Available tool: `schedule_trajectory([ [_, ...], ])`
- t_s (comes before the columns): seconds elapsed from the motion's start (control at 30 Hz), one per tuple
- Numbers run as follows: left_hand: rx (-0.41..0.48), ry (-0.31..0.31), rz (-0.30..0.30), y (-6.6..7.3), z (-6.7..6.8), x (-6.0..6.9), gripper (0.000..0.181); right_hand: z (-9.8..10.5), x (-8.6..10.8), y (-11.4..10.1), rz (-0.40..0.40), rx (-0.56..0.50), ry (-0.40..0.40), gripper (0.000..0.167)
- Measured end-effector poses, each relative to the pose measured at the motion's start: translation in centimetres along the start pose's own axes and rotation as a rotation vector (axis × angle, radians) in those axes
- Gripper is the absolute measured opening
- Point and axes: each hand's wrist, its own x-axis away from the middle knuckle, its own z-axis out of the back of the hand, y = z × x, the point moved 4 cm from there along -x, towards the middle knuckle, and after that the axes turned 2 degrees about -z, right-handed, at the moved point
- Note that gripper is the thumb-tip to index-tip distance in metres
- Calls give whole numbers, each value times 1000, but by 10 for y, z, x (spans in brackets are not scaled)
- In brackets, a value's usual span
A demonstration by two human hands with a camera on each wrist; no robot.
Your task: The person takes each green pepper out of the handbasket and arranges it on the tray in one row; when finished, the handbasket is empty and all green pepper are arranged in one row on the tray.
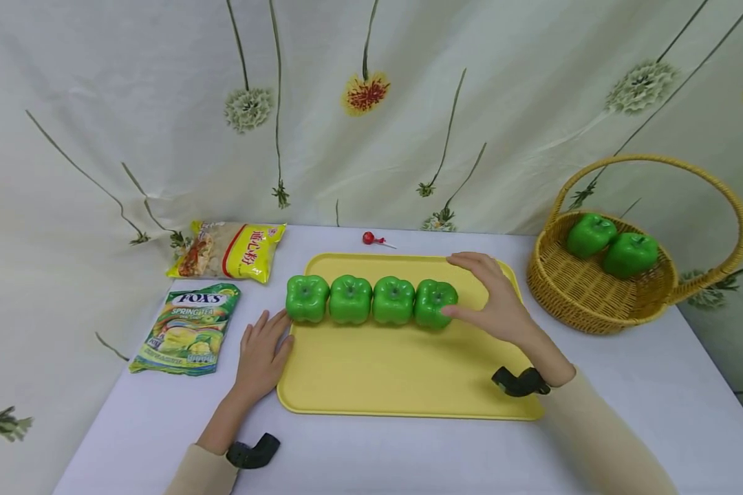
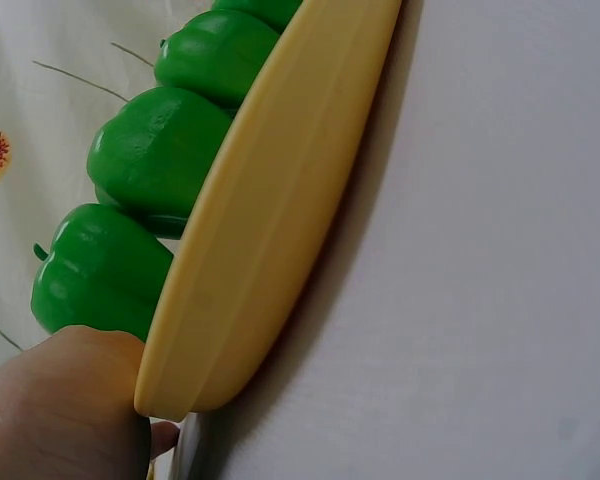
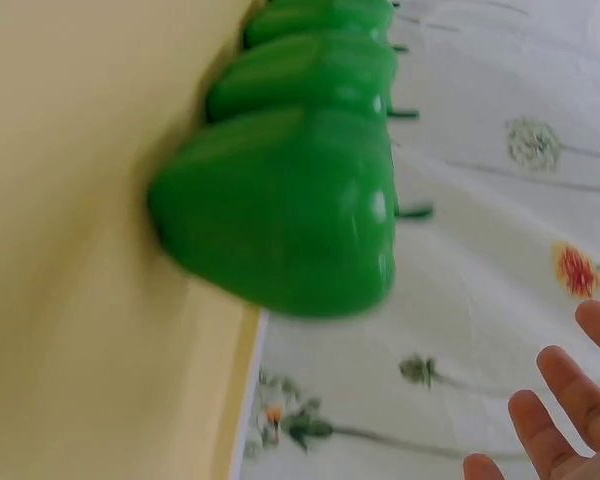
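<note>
Several green bell peppers stand in a row along the far side of a yellow tray [image 1: 402, 378]. Beside the rightmost bell pepper [image 1: 435, 302], my right hand [image 1: 498, 302] is raised over the tray with thumb and fingers spread apart. In the right wrist view its fingers [image 3: 570, 395] stay clear of that pepper, with nothing held. My left hand [image 1: 263, 357] rests at the tray's left edge, fingers extended, fingertips by the leftmost bell pepper [image 1: 307, 299]. In the left wrist view, part of that hand [image 2: 70, 400] covers the tray's corner; whether it touches the pepper I cannot tell.
A wicker basket [image 1: 569, 313] with a tall handle and two green bell peppers [image 1: 630, 254] stands at the right. To the left lie a green candy bag [image 1: 188, 330] and a yellow food packet [image 1: 229, 251]. A red lollipop [image 1: 369, 238] lies behind the tray.
</note>
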Motion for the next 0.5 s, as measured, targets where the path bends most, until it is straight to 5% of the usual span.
schedule_trajectory([
  [0.27,1,2,-12,1,0,-2,46,71,15,32,-79,44,165,66],
  [0.5,-4,2,-5,-1,-1,-2,47,155,33,79,-478,131,356,69],
])
